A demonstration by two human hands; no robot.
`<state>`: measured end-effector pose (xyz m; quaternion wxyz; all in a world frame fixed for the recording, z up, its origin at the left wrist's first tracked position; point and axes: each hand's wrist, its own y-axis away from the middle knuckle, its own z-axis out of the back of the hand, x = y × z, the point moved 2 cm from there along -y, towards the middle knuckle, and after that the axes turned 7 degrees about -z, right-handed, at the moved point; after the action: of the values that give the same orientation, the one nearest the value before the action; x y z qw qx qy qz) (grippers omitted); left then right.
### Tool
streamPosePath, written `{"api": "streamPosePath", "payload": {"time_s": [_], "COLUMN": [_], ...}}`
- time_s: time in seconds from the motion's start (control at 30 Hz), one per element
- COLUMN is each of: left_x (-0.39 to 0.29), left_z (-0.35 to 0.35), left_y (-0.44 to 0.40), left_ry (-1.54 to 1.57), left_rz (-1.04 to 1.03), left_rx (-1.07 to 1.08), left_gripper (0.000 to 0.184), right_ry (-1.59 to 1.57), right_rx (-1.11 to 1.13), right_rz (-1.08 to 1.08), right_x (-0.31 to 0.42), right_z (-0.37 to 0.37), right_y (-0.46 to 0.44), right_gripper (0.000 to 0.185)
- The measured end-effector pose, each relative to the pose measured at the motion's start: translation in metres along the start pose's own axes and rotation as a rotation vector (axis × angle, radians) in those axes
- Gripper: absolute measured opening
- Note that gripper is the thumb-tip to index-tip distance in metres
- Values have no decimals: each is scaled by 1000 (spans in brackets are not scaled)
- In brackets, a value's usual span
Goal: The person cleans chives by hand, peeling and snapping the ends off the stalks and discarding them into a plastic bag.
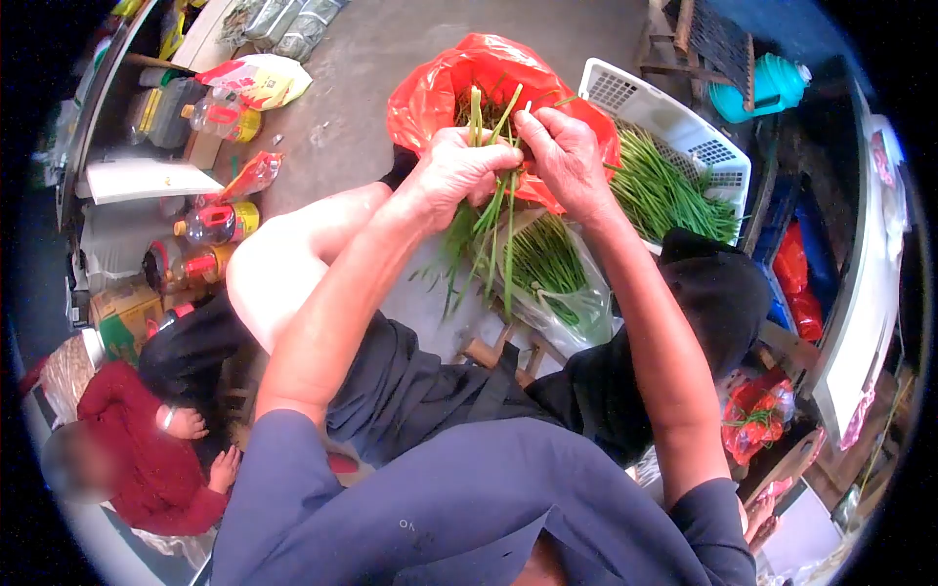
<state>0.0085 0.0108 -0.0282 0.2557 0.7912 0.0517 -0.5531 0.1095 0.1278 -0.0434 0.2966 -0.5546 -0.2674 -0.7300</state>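
Note:
My left hand (467, 164) is closed around a small bunch of green chives (508, 249), their pale ends up and the leaves hanging below. Close beside it, my right hand (565, 156) pinches the pale end of a chive stalk between thumb and fingers. Both hands are over an open red plastic bag (415, 107) with brownish trimmings inside. Below the hands, a clear plastic bag (588, 303) holds more chives (547, 256). To the right, a white plastic crate (611, 86) is heaped with long chives (669, 190).
Drink bottles (223, 223) and a cardboard box (125, 317) line the left side. A person in a dark red top (147, 454) sits at lower left. A teal jug (767, 88) and a folding chair (718, 49) stand at upper right. Another red bag (752, 415) lies at right.

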Motion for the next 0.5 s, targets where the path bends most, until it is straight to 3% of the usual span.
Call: {"api": "streamPosePath", "payload": {"time_s": [0.3,0.5], "left_x": [-6,-8], "left_z": [-1,-1], "left_y": [2,5], "left_ry": [5,48], "left_rz": [57,70], "left_rx": [51,63], "left_gripper": [13,15], "right_ry": [24,-162], "right_rx": [-38,-91], "right_rz": [-22,-203], "right_x": [-3,6], "right_z": [3,18], "right_y": [0,-4], "right_gripper": [29,30]}}
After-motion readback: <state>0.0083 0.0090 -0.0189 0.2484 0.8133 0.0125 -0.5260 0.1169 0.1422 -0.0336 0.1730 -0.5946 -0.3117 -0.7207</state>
